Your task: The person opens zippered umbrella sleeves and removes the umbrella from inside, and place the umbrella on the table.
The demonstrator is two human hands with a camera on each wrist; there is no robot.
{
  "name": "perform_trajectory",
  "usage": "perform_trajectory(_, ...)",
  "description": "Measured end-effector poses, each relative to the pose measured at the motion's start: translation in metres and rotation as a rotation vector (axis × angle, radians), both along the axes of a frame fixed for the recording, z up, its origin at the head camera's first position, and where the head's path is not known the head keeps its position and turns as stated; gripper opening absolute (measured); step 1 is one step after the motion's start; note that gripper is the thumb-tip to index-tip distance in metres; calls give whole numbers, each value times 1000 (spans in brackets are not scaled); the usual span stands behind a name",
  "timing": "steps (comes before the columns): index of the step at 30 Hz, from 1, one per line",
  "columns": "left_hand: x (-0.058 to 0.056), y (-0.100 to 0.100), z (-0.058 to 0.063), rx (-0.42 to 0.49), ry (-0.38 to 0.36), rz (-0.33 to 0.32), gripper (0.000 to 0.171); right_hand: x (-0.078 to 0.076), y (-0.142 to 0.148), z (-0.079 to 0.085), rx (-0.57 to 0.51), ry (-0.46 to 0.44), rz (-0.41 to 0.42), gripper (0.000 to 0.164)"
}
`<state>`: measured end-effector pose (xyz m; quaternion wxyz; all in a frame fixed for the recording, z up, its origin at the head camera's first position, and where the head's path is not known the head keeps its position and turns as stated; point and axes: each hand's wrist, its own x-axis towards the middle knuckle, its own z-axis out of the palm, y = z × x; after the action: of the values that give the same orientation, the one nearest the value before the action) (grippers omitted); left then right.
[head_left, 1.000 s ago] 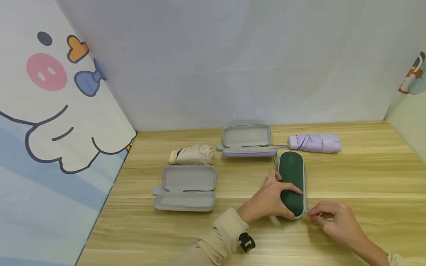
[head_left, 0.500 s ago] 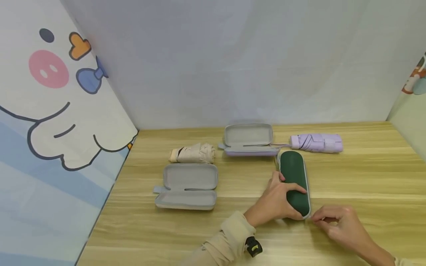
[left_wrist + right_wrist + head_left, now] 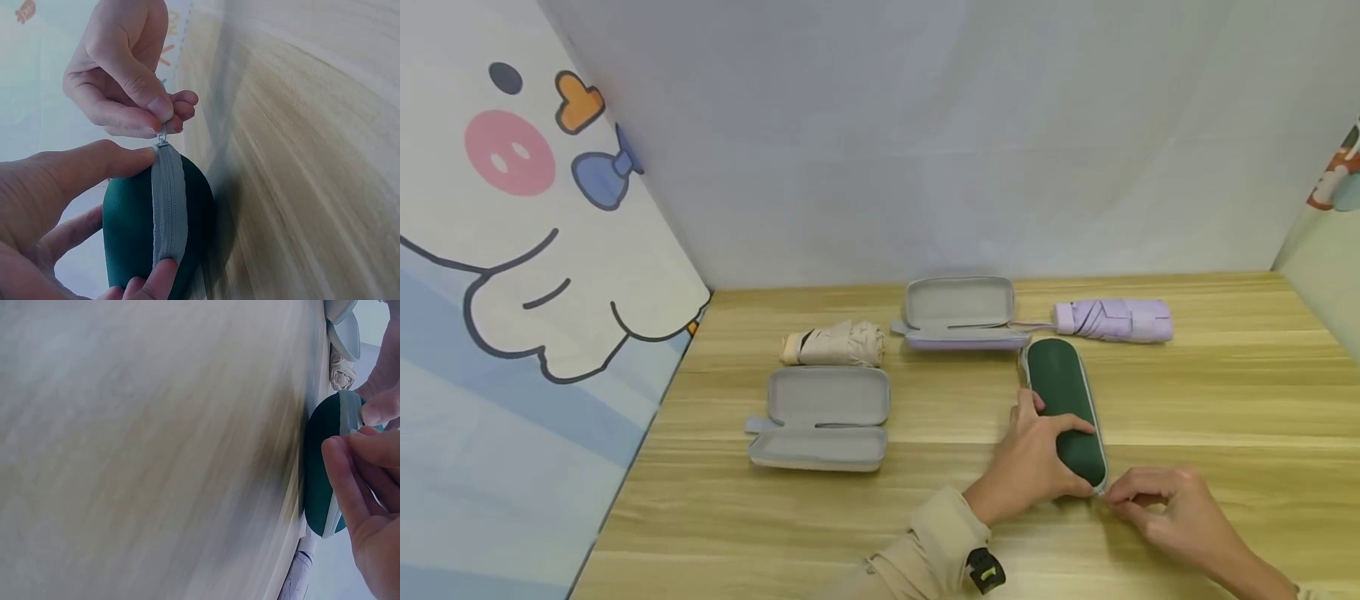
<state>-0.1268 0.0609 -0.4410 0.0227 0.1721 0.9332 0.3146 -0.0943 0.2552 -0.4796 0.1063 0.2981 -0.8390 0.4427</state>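
Note:
A dark green zip case lies on the table, its near end angled right. My left hand grips it from the left, thumb at the near end and fingers across the top and far side. In the left wrist view, the grey zipper runs along the case's side with its teeth joined where they show. At the end of that zipper, my right hand pinches the zipper pull between thumb and forefinger. The right wrist view shows the same right hand in front of the case.
Two grey-lined cases lie unfolded: a beige one at left and a lilac one at the back. Behind the beige case is a folded beige umbrella. A folded lilac umbrella lies beyond the green case, near the wall.
The green case's near end has swung to the right. Both hands have shifted slightly right with it, keeping their holds on the case and the zipper pull.

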Motion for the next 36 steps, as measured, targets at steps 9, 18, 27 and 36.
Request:
perform_trajectory(9, 6, 6, 2, -13, 17, 41, 59, 2, 1, 2, -17, -16, 33, 39)
perform_trajectory(18, 8, 7, 2, 16, 20, 36, 56, 2, 2, 3, -15, -58, 33, 38)
perform_trajectory(27, -34, -16, 12, -7, -18, -197, 36, 0, 4, 6, 35, -104, 37, 33)
perform_trajectory(36, -74, -15, 22, -370, 149, -415, 64, -4, 8, 7, 76, -105, 111, 33)
